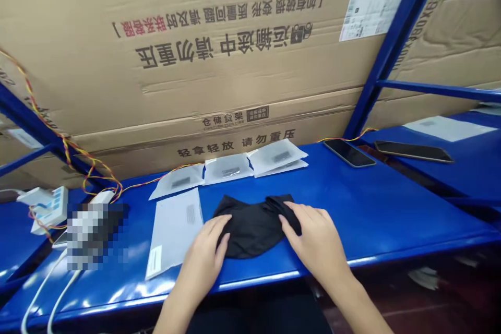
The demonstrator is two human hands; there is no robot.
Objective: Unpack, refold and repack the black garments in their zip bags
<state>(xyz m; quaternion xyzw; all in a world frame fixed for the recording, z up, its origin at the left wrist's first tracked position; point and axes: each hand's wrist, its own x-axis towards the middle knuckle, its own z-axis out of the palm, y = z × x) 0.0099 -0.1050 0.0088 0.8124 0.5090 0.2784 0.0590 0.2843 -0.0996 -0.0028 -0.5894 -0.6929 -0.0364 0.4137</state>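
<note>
A piece of black, stretchy-looking cloth [254, 229], perhaps a small garment, lies on the blue metal shelf [376, 209] close to its front edge. My left hand [205, 248] holds the cloth's left edge, thumb and fingers closed around it. At the opposite side, my right hand [315, 235] pinches the right edge, where the fabric is folded over and bunched up. Just left of the cloth lies a stack of frosted plastic bags [174, 232] with a small white label at one corner.
Behind the cloth lie three small piles of flat frosted packets [229, 167]. Phones [350, 152] rest at the right. White chargers and a power strip [58, 209] with twisted wires stand at the left. Large cardboard boxes [235, 83] and blue posts [385, 57] close off the back.
</note>
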